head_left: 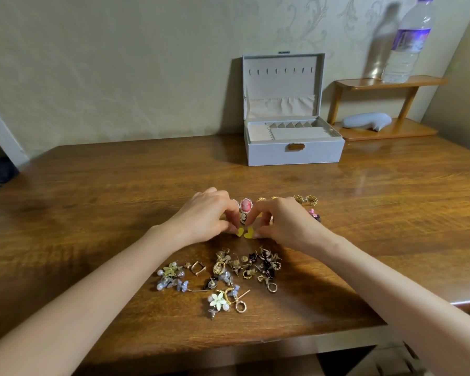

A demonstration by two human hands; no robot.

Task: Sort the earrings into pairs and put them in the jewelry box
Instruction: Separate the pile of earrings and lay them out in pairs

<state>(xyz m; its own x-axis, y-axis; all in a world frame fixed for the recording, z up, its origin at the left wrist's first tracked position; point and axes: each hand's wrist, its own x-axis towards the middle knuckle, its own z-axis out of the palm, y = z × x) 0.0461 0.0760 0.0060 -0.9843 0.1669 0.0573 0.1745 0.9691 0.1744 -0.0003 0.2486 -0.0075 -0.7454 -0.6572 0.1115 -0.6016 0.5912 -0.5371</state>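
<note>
Two yellow heart earrings (244,233) lie side by side on the wooden table (98,191). My left hand (205,214) pinches the left heart and my right hand (284,222) pinches the right one, fingers curled. Just beyond them lie a pink cameo earring (246,205) and a dark cameo earring (244,217). A pile of several mixed earrings (228,275) lies nearer to me. The grey jewelry box (293,151) stands open at the back, its compartments showing.
Gold ring-shaped earrings (305,199) and a pink piece (313,212) lie right of my hands. A wooden shelf (385,131) at back right holds a water bottle (409,44) and a grey object (366,121). The table's front edge is close to me.
</note>
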